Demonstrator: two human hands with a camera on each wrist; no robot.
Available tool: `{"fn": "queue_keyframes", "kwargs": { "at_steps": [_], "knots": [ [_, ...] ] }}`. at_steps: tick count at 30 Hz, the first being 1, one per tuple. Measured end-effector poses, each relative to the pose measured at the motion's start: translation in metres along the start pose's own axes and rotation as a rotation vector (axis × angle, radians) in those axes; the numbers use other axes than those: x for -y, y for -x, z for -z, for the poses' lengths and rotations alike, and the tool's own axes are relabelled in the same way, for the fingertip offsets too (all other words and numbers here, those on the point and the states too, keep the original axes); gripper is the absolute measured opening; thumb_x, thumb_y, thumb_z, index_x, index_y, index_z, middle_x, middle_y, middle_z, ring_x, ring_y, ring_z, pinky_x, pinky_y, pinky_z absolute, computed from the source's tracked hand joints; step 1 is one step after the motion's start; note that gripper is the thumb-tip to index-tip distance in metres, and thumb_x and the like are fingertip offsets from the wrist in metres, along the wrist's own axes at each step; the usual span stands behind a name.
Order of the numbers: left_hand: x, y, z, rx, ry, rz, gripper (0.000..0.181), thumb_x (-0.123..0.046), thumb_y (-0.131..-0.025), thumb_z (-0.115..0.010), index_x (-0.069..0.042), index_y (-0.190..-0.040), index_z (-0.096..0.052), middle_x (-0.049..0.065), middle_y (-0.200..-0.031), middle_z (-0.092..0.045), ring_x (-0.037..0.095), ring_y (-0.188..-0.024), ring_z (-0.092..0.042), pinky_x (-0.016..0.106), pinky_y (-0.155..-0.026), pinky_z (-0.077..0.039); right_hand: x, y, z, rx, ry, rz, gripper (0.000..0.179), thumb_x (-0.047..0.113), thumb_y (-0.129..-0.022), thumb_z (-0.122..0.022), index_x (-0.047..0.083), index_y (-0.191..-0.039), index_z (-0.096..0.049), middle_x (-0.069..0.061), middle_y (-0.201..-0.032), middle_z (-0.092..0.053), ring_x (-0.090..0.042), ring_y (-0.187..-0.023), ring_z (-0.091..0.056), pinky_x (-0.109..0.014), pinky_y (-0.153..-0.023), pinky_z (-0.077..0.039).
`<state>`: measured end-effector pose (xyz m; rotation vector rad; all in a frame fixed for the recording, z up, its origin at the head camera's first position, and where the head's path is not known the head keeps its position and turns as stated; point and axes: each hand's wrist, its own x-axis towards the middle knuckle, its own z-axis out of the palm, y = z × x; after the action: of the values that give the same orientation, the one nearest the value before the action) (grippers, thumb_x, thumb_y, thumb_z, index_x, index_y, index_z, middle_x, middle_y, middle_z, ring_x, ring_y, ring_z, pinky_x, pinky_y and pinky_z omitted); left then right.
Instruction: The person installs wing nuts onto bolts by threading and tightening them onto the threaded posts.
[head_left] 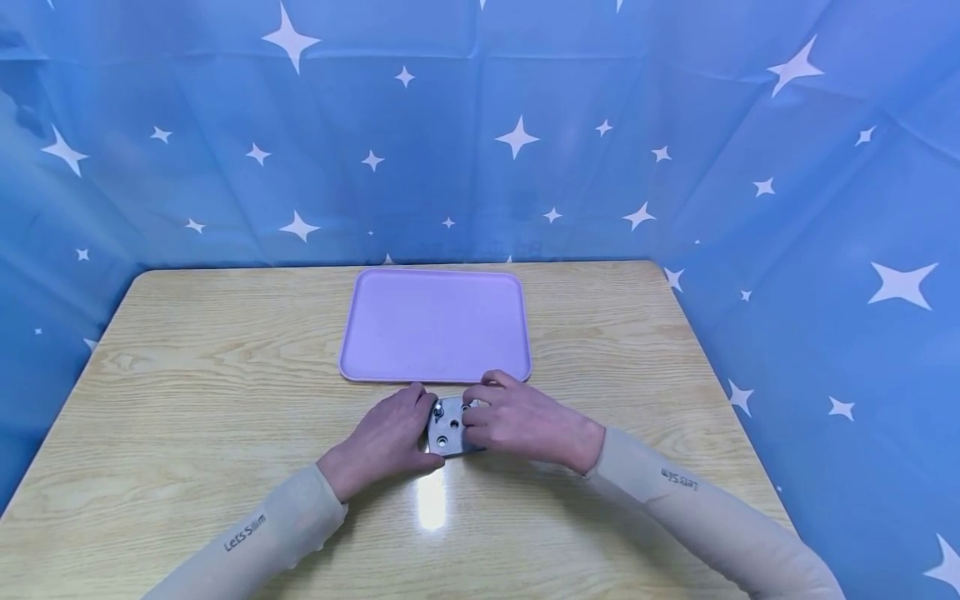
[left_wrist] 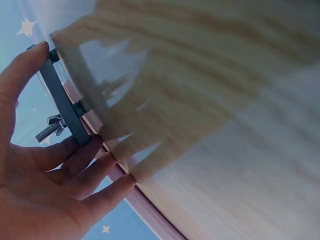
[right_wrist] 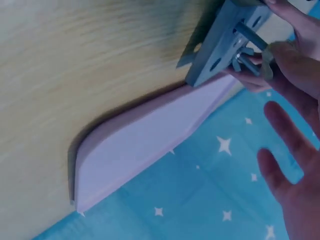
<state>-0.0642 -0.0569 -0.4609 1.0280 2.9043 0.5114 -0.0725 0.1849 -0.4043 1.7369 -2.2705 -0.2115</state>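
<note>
A grey metal plate [head_left: 459, 440] with several round holes lies on the table between my hands. Along its left side, my left hand [head_left: 386, 437] grips it between thumb and fingers. One bolt with a wing nut [left_wrist: 56, 125] on it sticks up from the plate in the left wrist view. Dark stubs [left_wrist: 79, 107] show under the plate there. Over the plate's right part is my right hand [head_left: 525, 425]. In the right wrist view its thumb and finger pinch a wing nut [right_wrist: 268, 67] at the tip of a second upright bolt [right_wrist: 251, 36].
A purple tray [head_left: 438, 325] lies just beyond the plate, close to both hands. The wooden table [head_left: 210, 367] reaches back to a blue curtain [head_left: 450, 125] with white stars, which also hangs along the sides.
</note>
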Motion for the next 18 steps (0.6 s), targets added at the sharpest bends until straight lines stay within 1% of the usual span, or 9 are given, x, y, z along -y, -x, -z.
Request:
{"fn": "queue_keyframes", "kwargs": {
  "at_steps": [3,5,7,10,13,15,18],
  "knots": [
    [-0.001,0.0,0.0,-0.002,0.004,0.002,0.063,-0.045,-0.065,-0.09,-0.006,-0.103,-0.059,-0.001,-0.088,-0.047,0.013,-0.071,-0.045,0.032,-0.063,-0.045,0.002,-0.001,-0.002,-0.01,0.007,-0.033,0.01,0.016,-0.088,-0.078,0.023,-0.09,-0.071,0.014,-0.095,-0.069,-0.015,-0.108,-0.06,-0.041,-0.099,-0.044],
    [-0.001,0.0,0.001,0.001,0.007,0.004,0.062,-0.045,-0.065,-0.09,-0.006,-0.102,-0.058,0.0,-0.088,-0.046,0.013,-0.071,-0.044,0.032,-0.063,-0.044,0.005,-0.002,-0.004,-0.004,-0.008,-0.085,0.007,0.018,-0.089,-0.077,0.021,-0.09,-0.071,0.011,-0.095,-0.069,-0.016,-0.104,-0.061,-0.041,-0.097,-0.045],
    [-0.001,0.0,0.001,0.005,0.005,0.006,0.063,-0.045,-0.065,-0.09,-0.006,-0.103,-0.058,0.0,-0.089,-0.046,0.013,-0.071,-0.044,0.032,-0.063,-0.044,0.009,-0.003,-0.004,0.01,-0.053,-0.165,0.006,0.021,-0.091,-0.077,0.019,-0.09,-0.071,0.008,-0.093,-0.07,-0.017,-0.099,-0.062,-0.04,-0.093,-0.046],
    [-0.001,0.001,0.002,0.008,0.002,0.009,0.064,-0.045,-0.065,-0.091,-0.005,-0.105,-0.059,0.0,-0.089,-0.046,0.013,-0.072,-0.044,0.032,-0.063,-0.044,0.017,-0.006,-0.003,0.039,-0.169,-0.327,0.012,0.027,-0.091,-0.079,0.017,-0.088,-0.071,0.005,-0.087,-0.069,-0.018,-0.087,-0.062,-0.037,-0.081,-0.046],
    [-0.001,0.001,0.002,0.009,-0.001,0.01,0.066,-0.044,-0.066,-0.091,-0.004,-0.107,-0.059,0.0,-0.09,-0.047,0.014,-0.073,-0.045,0.032,-0.064,-0.045,0.024,-0.009,-0.002,0.047,-0.256,-0.458,0.016,0.026,-0.089,-0.082,0.016,-0.084,-0.07,0.004,-0.078,-0.066,-0.017,-0.073,-0.059,-0.036,-0.071,-0.044],
    [-0.001,0.001,0.002,0.011,-0.001,0.012,0.067,-0.045,-0.066,-0.091,-0.003,-0.109,-0.06,0.0,-0.09,-0.047,0.014,-0.073,-0.045,0.032,-0.065,-0.046,0.028,-0.011,-0.002,0.04,-0.268,-0.505,0.018,0.024,-0.087,-0.084,0.016,-0.081,-0.068,0.005,-0.074,-0.064,-0.016,-0.068,-0.057,-0.036,-0.068,-0.042],
    [-0.001,0.001,0.002,0.018,0.001,0.016,0.068,-0.045,-0.066,-0.091,-0.003,-0.109,-0.06,0.0,-0.091,-0.047,0.014,-0.073,-0.045,0.032,-0.065,-0.046,0.031,-0.013,-0.001,0.018,-0.254,-0.522,0.019,0.023,-0.085,-0.085,0.016,-0.079,-0.068,0.005,-0.072,-0.064,-0.014,-0.064,-0.056,-0.036,-0.066,-0.044]
  ]
}}
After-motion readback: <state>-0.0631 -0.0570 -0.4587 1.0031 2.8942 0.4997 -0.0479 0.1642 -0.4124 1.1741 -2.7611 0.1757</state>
